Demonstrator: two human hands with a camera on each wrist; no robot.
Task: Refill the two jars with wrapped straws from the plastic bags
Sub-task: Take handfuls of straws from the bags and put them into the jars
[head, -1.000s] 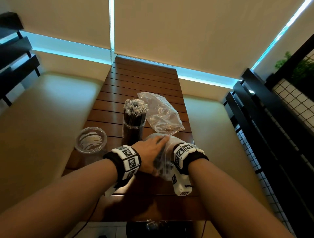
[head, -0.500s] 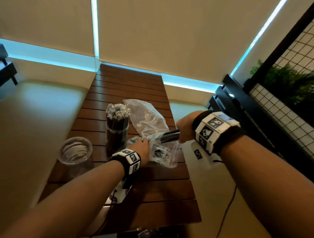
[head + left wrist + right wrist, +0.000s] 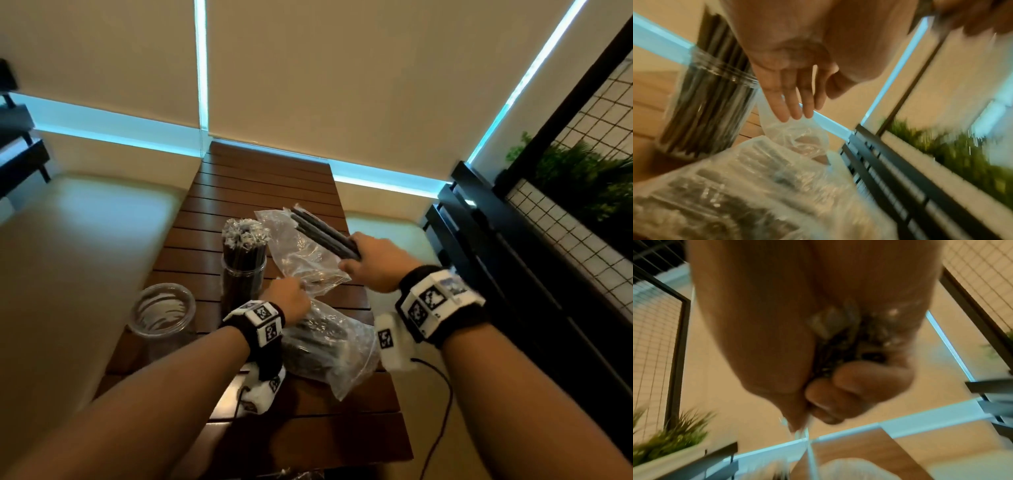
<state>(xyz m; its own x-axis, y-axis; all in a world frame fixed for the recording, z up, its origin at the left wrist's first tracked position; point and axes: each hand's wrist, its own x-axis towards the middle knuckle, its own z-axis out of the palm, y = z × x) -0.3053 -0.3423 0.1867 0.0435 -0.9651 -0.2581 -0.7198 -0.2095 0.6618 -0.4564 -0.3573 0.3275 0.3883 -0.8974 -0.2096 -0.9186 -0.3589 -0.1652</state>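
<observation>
Bundle of wrapped black straws (image 3: 323, 236) is in the right hand (image 3: 371, 265), fist closed round one end, free ends pointing up and away over the emptied bag (image 3: 301, 253). The right wrist view confirms fingers (image 3: 840, 395) curled tight on the bundle (image 3: 846, 344). Landmark: the full jar (image 3: 243, 270) at mid tabletop (image 3: 260, 192), packed with straws, crimped wrapper tips (image 3: 244, 232) above its rim. The bundle is just right of that jar and above it. The empty jar (image 3: 161, 313) stands left of the full jar and nearer the person, mouth up, clear of the rest. The stocked bag (image 3: 329, 346) lies nearer than the full jar and to its right, straws still inside. Left hand (image 3: 287, 298) is just right of the full jar's base, over the bags; the left wrist view shows fingers (image 3: 789, 104) straight, loosely spread, holding nothing, tips at the plastic (image 3: 797, 134). My read: the step is carrying the bundle to the empty jar. To do it well, go over or in front of the full jar without clipping its tips, turn the bundle vertical before lowering, centre it on the mouth and release low so nothing fans out. The free left hand could steady the jar; it looks light and could tip.
</observation>
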